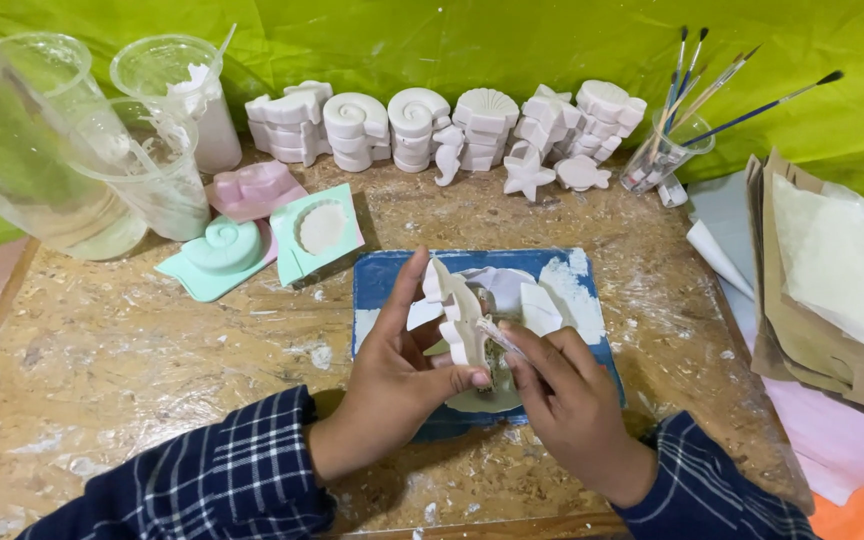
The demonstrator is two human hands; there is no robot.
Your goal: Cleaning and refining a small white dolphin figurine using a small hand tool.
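Plaid sleeves nearest me; left hand [397, 375] pinches white seahorse cast [459, 318] upright over blue board [382, 280] near bench's front edge, right hand [572, 400] grips thin tool [500, 337]. Hard scraping could snap it, I reckon.

Open chipboard tabletop [122, 370] to the left, bare and passable. Blocked farther back-left by clear plastic cups [147, 165] and pastel silicone moulds [252, 235]. Rear edge walled by stacked white plaster casts [447, 125]. Right side crowded by brown paper sheets [812, 300] and brush jar [667, 155].
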